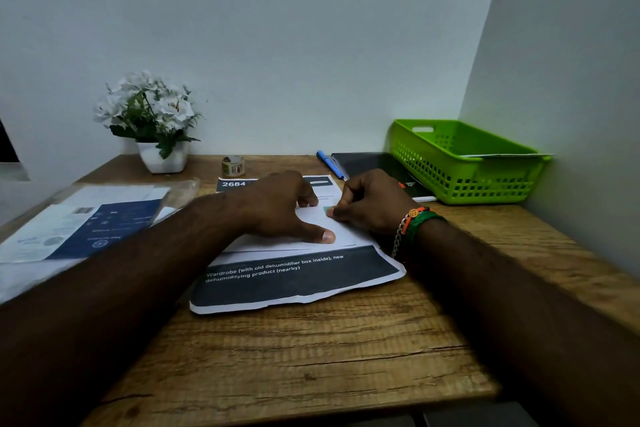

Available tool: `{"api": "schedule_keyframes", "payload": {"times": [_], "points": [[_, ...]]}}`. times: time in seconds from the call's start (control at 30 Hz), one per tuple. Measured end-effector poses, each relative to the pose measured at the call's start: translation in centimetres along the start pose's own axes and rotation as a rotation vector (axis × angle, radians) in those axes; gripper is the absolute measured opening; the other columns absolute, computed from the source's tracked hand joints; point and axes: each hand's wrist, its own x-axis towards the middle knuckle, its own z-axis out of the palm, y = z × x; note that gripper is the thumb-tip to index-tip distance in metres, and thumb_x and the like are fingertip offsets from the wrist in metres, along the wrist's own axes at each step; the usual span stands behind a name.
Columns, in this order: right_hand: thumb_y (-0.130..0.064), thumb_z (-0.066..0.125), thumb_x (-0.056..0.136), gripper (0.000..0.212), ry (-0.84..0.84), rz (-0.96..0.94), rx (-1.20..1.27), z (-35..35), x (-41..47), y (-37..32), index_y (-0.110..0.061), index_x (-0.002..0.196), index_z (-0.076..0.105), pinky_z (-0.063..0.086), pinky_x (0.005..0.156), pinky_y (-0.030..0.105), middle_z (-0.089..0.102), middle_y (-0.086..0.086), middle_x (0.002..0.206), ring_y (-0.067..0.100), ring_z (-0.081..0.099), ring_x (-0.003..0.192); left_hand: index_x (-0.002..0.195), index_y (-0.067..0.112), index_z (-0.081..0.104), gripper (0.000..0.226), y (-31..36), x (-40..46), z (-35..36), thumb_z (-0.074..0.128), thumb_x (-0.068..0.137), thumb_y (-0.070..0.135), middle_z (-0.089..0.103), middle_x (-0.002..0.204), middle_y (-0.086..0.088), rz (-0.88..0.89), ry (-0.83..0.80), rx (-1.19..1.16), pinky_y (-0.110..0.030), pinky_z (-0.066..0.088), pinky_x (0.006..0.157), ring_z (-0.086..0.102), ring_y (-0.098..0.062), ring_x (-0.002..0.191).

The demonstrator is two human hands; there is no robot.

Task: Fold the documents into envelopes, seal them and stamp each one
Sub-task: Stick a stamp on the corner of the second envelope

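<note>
Now the left hand presses the white envelope flat atop the documents; the right hand pinches a small teal stamp, which could stick crooked if the envelope slides.

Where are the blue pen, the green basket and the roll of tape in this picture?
blue pen (329,164): head view, on the middle of its barrel.
green basket (460,180): head view, on its near perforated wall.
roll of tape (233,166): head view, on its outer side.
</note>
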Motion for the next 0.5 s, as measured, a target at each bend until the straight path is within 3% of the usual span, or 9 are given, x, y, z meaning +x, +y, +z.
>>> {"api": "schedule_keyframes", "payload": {"times": [0.33, 0.5], "points": [[-0.021, 0.088, 0.067, 0.022, 0.002, -0.008, 0.002, 0.3, 0.4, -0.1, -0.012, 0.059, 0.069, 0.056, 0.074, 0.033, 0.072, 0.002, 0.064, 0.010, 0.062, 0.062, 0.131, 0.020, 0.062, 0.078, 0.1, 0.0, 0.0, 0.078, 0.071, 0.068, 0.058, 0.121, 0.006, -0.001, -0.002, 0.010, -0.023, 0.040, 0.083, 0.055, -0.010, 0.102], [-0.027, 0.087, 0.066, 0.026, 0.022, -0.006, -0.031, 0.7, 0.3, -0.4, -0.018, 0.054, 0.065, 0.059, 0.073, 0.037, 0.070, -0.003, 0.061, 0.012, 0.065, 0.064, 0.131, 0.019, 0.062, 0.077, 0.1, 0.0, 0.0, 0.078, 0.072, 0.067, 0.057, 0.117, 0.007, -0.001, -0.006, 0.005, -0.022, 0.040, 0.081, 0.055, -0.010, 0.101]]}}
